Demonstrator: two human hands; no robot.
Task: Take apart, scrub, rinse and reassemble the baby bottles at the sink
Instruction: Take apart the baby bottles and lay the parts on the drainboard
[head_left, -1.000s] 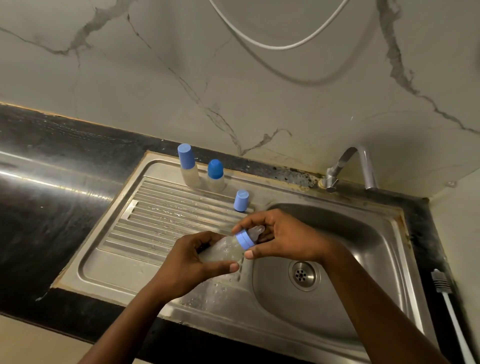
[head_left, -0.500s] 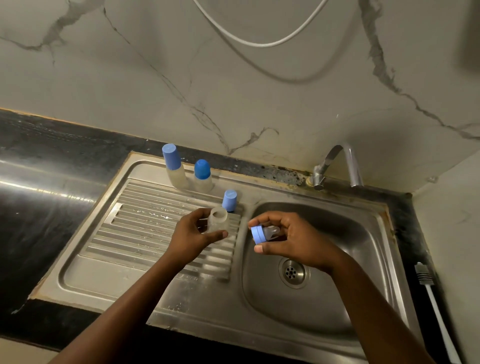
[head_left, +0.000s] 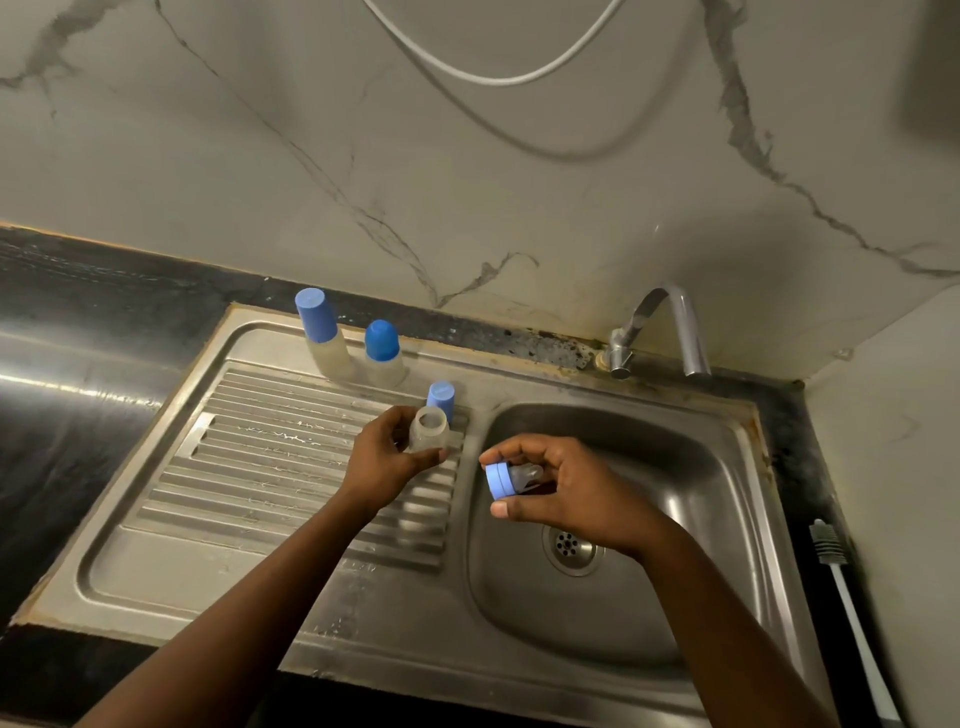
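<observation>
The left hand (head_left: 395, 460) grips the open bottle body (head_left: 428, 430); the right hand (head_left: 571, 491) beside it pinches the blue collar and teat (head_left: 506, 479). Dismantling has only begun, I'd say: one bottle apart, one loose cap (head_left: 440, 397) just beyond the left hand, two capped bottles (head_left: 383, 358) farther back, one brush (head_left: 836, 561) far right.

We work in dim, yellowish light. Glare streaks the dark counter (head_left: 78, 384) at nine o'clock and glints off the sink (head_left: 691, 499) basin wall at three o'clock. The hose (head_left: 493, 80) throws a soft shadow on the wall (head_left: 260, 156) toward five o'clock. Our left hand (head_left: 387, 460) gripping the bottle (head_left: 428, 428) and right hand (head_left: 566, 488) pinching the blue collar (head_left: 497, 480) look sharp; a dark blur sits at one o'clock, and the edges bow.
</observation>
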